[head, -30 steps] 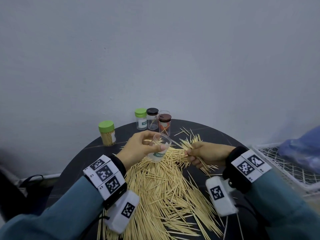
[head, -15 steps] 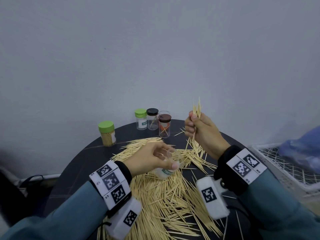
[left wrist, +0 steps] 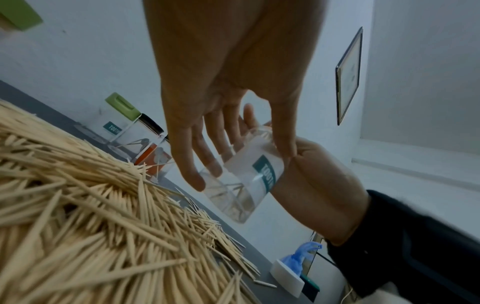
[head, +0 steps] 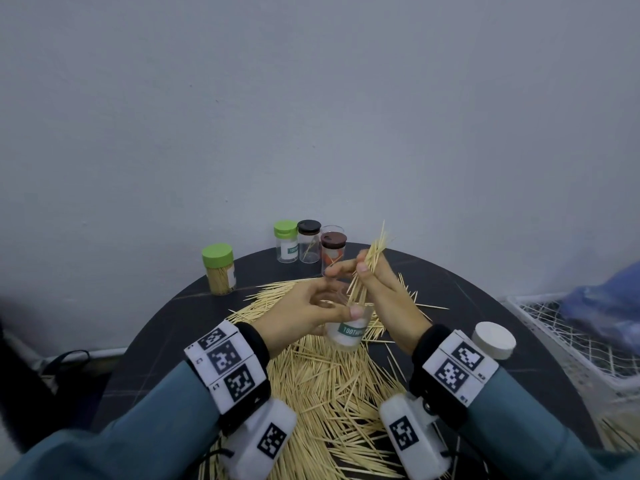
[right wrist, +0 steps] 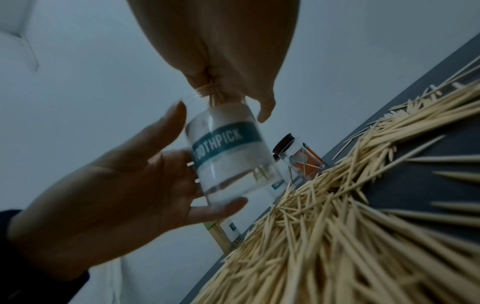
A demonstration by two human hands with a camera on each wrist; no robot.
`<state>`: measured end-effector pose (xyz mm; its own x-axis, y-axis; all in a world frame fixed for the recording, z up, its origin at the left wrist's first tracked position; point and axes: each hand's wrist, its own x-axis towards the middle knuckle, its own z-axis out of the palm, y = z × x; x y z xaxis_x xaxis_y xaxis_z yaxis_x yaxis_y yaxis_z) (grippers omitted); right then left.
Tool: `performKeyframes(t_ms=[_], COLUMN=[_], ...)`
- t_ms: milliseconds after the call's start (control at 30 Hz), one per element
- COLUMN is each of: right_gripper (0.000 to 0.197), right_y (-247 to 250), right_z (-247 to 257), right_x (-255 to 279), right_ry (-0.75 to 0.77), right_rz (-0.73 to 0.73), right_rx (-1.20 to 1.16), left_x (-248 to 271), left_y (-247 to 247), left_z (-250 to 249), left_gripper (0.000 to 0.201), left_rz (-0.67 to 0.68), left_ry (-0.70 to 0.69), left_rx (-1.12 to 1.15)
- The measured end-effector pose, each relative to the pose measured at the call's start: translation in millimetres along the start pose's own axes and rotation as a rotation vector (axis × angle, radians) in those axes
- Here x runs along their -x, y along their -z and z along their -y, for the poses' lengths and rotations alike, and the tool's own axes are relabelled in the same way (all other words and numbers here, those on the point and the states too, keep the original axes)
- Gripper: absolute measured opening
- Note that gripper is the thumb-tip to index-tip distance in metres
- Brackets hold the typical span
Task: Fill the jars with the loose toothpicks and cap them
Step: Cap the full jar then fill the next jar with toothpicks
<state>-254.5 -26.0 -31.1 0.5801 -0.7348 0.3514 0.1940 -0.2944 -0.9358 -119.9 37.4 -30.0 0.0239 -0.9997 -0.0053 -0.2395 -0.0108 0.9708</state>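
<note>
Hands meet above toothpick pile (head: 332,386). Left hand (head: 298,315) grips clear labelled jar (head: 348,332) just over pile, tilted w/ mouth up, likely to receive. Right hand (head: 379,289) pinches toothpick bundle (head: 365,271), tips entering jar mouth. White cap (head: 493,340) sits right of pile.

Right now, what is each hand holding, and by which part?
Left hand grips the clear labelled plastic jar round its side. Right hand pinches a bundle of wooden toothpicks near its middle.
</note>
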Motion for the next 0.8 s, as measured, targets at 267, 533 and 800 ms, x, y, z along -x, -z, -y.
performKeyframes(t_ms=[267,533,800], right_gripper=[0.013,0.043,0.012], right_y=[0,5,20], right_z=[8,1,10], right_x=[4,0,-10], right_ry=[-0.07,-0.14,-0.215], right_rz=[0.082,0.062,-0.094], right_rx=[-0.158,0.071,0.235], left_x=[0,0,-2], left_y=[5,4,7], left_z=[-1,-3,-1], left_gripper=[0.063,0.053,0.053], left_rz=[-0.019,-0.019,-0.068], left_ry=[-0.01,0.006,0.011], left_rx=[-0.001,-0.033,-0.033])
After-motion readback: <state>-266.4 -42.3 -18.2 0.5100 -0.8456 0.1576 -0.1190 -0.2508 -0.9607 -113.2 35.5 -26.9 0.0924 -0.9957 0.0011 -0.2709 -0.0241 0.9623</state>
